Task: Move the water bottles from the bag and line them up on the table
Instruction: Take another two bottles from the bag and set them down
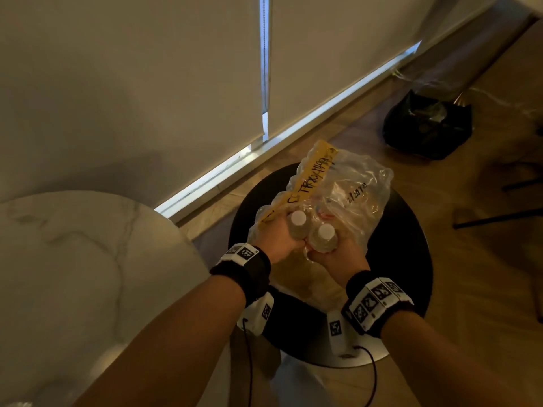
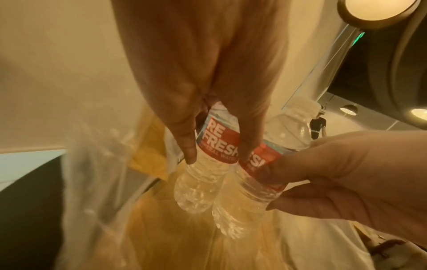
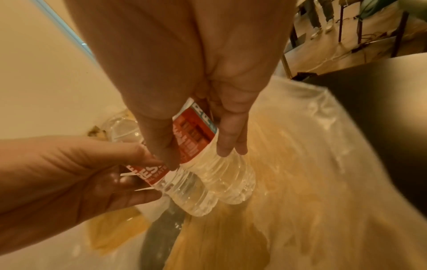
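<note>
Fingers (image 2: pixel 184 142) of the left hand (image 1: pixel 274 240) curl round the red label of one bottle (image 2: pixel 203 164), thumb on one side and fingertips on the other. The right hand (image 1: pixel 338 255) wraps a second bottle (image 3: pixel 221 169) the same way, at label height. Both hands are grasping; neither is loose.

Both bottles hang side by side, touching or nearly so, above the clear bag (image 1: pixel 352 189), which sits on a round black stool (image 1: pixel 411 259). Their white caps (image 1: pixel 299 217) face up toward the head camera and their bases point down into the bag's mouth, so each long axis runs close to vertical, tilted a little. More bottles seem to lie inside the bag under the yellow tape (image 1: pixel 311 177), though the crumpled plastic makes a count impossible.

I judge this to be the lift-out step: two bottles are clear of the plastic, or almost clear, and none stands on the table (image 1: pixel 73 259) in what the head view shows of it.

Next the pair must swing left to the marble table, which lies beside the stool. They are already upright, so no turning is needed; the hands only have to carry them level, set the bases flat, and place them next to each other to start the row. Thin ribbed plastic will give under a hard squeeze, so a moderate hold at the label suits.
</note>
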### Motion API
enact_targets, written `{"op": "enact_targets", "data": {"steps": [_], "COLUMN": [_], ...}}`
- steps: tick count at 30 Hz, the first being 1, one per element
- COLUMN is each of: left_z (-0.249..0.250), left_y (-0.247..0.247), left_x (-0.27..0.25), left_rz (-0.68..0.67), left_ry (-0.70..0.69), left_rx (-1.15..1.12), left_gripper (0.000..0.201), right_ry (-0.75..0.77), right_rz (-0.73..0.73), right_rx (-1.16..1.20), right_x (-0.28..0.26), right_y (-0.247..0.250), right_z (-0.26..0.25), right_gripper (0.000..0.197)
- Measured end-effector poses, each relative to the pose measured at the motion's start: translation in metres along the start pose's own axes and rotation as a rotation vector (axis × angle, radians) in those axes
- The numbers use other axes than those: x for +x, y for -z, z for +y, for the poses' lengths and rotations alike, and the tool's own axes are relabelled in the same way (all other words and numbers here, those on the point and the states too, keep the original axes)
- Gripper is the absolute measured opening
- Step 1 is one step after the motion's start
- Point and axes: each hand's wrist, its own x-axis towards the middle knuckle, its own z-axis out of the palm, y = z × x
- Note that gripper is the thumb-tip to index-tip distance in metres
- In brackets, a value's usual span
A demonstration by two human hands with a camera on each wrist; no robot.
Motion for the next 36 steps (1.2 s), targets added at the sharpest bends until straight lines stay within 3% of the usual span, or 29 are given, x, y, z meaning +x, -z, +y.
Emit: {"op": "enact_targets", "data": {"steps": [5, 10, 16, 23, 28, 36], "left_z": [-0.01, -0.028, -0.089, -0.169, -0.203, -0.236], "left_y": [0.02, 0.052, 0.064, 0.069, 0.079, 0.096], "left_x": [-0.067, -0.189, -0.369, -0.536, -0.596, -0.612], "left_rz": [-0.004, 0.107, 0.341, 0.541, 0.679, 0.769], "left_ry": [0.025, 0.031, 0.173, 0.395, 0.519, 0.607], "left_rx": [-0.178, -0.317, -0.347, -0.39, -0.354, -0.429], "left_gripper": [0.078, 0.062, 0.062, 0.057, 0.057, 0.061], "right_ry": [0.097, 0.194, 0.256, 0.315, 0.352, 0.337], "right_rz": [-0.009, -0.075, -0.259, -0.501, -0.554, -0.486], "right_rx": [-0.083, -0.205, -0.23, -0.21, -0.228, -0.26], "right_x": [-0.061, -0.149, -0.273, -0.384, -0.42, -0.437], "right_y": [-0.009, -0.043, -0.136, -0.26, -0.328, -0.379], "right_z": [-0.02, -0.048, -0.069, -0.075, -0.083, -0.1], "right_gripper": [0.06, 0.052, 0.065, 0.055, 0.058, 0.055]}}
